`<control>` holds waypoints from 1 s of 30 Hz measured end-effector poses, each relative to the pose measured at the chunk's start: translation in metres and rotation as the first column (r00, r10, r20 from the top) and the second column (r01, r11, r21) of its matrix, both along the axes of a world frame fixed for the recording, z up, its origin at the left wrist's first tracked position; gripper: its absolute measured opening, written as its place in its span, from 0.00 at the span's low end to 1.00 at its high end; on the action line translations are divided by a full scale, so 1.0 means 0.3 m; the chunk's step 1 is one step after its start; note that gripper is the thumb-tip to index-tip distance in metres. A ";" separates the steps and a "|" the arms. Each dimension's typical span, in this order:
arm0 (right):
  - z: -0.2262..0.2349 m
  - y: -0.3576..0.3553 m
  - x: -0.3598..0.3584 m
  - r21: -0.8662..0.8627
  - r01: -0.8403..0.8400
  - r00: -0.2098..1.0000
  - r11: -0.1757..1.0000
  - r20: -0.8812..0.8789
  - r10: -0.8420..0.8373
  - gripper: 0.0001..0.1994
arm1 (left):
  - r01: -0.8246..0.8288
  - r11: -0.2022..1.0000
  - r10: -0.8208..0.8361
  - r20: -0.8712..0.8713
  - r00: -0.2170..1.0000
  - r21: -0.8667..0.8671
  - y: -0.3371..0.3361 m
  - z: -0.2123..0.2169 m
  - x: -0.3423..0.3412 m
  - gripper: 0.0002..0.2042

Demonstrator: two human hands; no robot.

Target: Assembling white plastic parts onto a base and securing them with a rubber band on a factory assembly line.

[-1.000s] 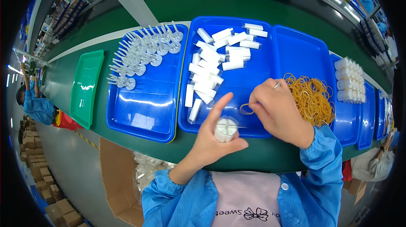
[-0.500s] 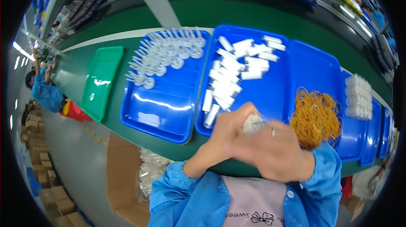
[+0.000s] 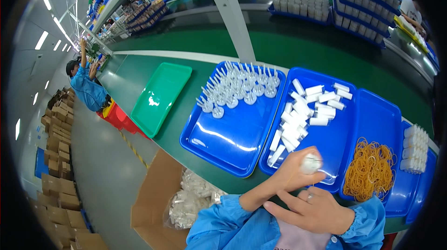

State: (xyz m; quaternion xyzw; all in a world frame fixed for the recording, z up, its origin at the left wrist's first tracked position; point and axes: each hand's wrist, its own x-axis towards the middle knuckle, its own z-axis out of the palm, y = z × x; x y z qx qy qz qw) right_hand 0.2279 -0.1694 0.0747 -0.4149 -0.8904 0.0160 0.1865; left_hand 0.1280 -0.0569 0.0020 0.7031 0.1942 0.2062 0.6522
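Note:
My left hand (image 3: 289,174) is closed around a white rounded piece (image 3: 310,164), its end showing between thumb and fingers. Just below it, my right hand (image 3: 323,210) has its fingers apart, with a ring on one of them. A thin yellowish strand seems to run between the two hands, too fine to follow. Beyond the left hand, several white cylinders (image 3: 298,117) with clear parts lie in a blue tray (image 3: 321,150). Orange-yellow rubber bands (image 3: 369,170) are heaped in the tray closest to my right hand.
Clear stemmed plastic pieces (image 3: 240,84) stand in another blue tray (image 3: 219,140), left of the cylinders. Farther left lies a green tray (image 3: 160,96). Packed white pieces (image 3: 414,150) sit at the right. An open carton (image 3: 156,198) with bagged pieces is below the table edge. A person (image 3: 88,87) works far left.
The view has swung, so the trays appear farther right and lower. My right hand has come away from the white piece and spread its fingers; my left hand still holds it.

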 end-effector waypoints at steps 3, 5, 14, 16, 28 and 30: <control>0.009 -0.030 0.077 -0.099 0.348 0.927 0.932 -0.114 -0.358 0.20 | 0.041 0.870 0.061 0.189 0.980 -0.492 0.001 -0.007 -0.098 0.13; -0.010 -0.063 0.120 -0.159 0.475 0.856 0.866 -0.145 -0.496 0.15 | 0.145 0.754 0.077 0.305 0.949 -0.640 -0.012 -0.008 -0.117 0.14; -0.055 -0.150 0.147 -0.268 -0.565 -0.050 0.781 -0.933 -0.356 0.13 | 0.485 0.415 0.206 0.598 0.774 -0.770 -0.091 -0.014 -0.081 0.20; -0.064 -0.169 0.132 -0.201 -0.687 -0.417 0.699 -0.678 -0.605 0.21 | 0.301 0.648 0.231 0.557 0.798 -0.700 -0.088 0.004 -0.067 0.21; -0.137 -0.137 0.137 -0.485 -0.644 -0.091 0.592 -0.719 -0.689 0.33 | -0.140 0.810 0.084 0.123 0.989 0.569 -0.093 0.061 -0.068 0.45; -0.113 -0.155 0.129 -0.551 -0.392 0.059 0.737 -0.814 -0.578 0.29 | -0.115 0.739 0.132 0.024 0.991 0.664 -0.108 0.068 -0.030 0.43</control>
